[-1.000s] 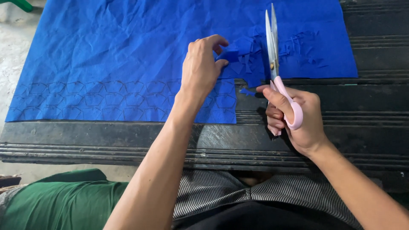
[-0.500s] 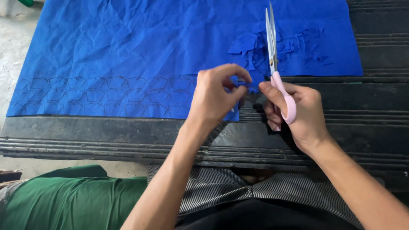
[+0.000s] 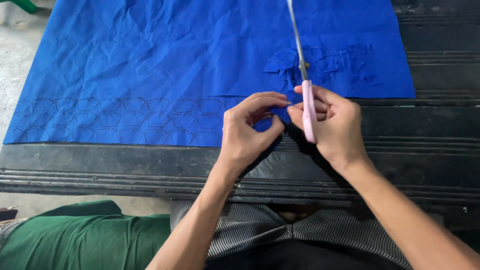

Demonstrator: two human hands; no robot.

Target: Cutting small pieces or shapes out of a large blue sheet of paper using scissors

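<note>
Dark ribbed bench (image 3: 125, 165) under blue cloth (image 3: 150, 65) and cut scraps (image 3: 330, 62).

Blue fabric sheet (image 3: 165, 65): large, creased, spread flat over the dark surface; rows of faint outlined shapes run along its near edge; the near right corner is cut away in a step
Small blue piece (image 3: 264, 123): pinched between thumb and fingers of the left hand (image 3: 248, 131), at the sheet's near right cut edge; mostly hidden by the fingers
Blue scraps (image 3: 320, 62): small loose snippets scattered on the sheet's right part, beside the blades
Scissors (image 3: 304, 75): pink handles, long silver blades together, pointing away; handles gripped in the right hand (image 3: 330, 125), just beside the left
</note>
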